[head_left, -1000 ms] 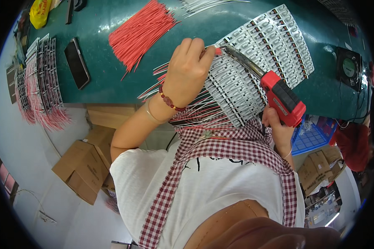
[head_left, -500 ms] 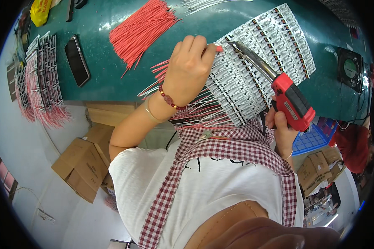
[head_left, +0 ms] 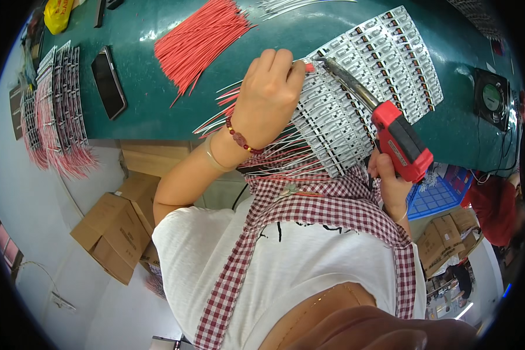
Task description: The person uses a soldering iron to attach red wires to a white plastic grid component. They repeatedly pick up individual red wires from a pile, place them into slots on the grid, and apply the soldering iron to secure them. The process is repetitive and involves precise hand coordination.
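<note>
My left hand (head_left: 268,96) is closed in a pinch over the upper left edge of a sheet of small white circuit boards (head_left: 364,79). A bit of red (head_left: 310,67) shows at its fingertips; what the fingers grip is hidden. My right hand (head_left: 391,181) is wrapped round the red and black handle of a soldering iron (head_left: 401,140). The iron's dark tip rests on or just over the sheet, close beside my left fingertips. Red and white wires (head_left: 291,154) trail from the sheet's lower left side, some passing under my left hand.
A pile of red wires (head_left: 201,44) lies on the green table (head_left: 140,87), with white wires (head_left: 297,6) behind. Farther left are a phone (head_left: 108,83) and wired board sheets (head_left: 58,105). A black round-faced device (head_left: 491,98) stands right, above a blue basket (head_left: 431,195). Cardboard boxes (head_left: 114,233) sit below.
The soldering iron and my right hand have shifted a little to the left, bringing the tip nearer my left fingertips. My left hand has moved only slightly to the right.
</note>
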Action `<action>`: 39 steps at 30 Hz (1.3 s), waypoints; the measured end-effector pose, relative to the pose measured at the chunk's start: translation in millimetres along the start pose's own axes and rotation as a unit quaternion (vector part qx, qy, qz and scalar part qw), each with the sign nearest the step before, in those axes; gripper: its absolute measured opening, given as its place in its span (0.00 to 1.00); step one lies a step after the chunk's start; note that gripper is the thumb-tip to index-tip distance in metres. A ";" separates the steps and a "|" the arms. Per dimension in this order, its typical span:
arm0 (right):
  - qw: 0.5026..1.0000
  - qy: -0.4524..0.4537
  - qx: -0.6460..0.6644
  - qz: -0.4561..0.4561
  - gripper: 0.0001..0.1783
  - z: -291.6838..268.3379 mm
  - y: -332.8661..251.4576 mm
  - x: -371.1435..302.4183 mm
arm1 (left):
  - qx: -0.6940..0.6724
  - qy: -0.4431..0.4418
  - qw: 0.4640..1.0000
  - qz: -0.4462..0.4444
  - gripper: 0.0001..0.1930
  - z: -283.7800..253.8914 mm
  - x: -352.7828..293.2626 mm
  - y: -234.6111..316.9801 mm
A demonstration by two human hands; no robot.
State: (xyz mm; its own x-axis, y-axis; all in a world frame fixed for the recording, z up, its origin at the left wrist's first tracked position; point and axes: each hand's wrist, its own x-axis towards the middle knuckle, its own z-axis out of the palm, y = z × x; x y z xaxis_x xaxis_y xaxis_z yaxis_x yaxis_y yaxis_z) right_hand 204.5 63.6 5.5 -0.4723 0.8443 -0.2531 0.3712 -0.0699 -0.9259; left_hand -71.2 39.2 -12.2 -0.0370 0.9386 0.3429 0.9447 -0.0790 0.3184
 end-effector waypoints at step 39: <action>0.992 -0.007 0.118 0.049 0.30 -8.2 -8.3 -7.6 | 0.015 -0.036 0.999 0.002 0.14 -2.8 -4.4 14.8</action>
State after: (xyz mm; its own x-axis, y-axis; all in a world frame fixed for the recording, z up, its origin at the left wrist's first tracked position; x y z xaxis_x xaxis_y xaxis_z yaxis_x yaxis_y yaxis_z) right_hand 211.6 62.1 17.4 -0.4544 0.8204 -0.3471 0.2196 -0.2744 -0.9362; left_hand -58.0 32.9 -6.6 -0.0116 0.9600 0.2797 0.9540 -0.0732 0.2908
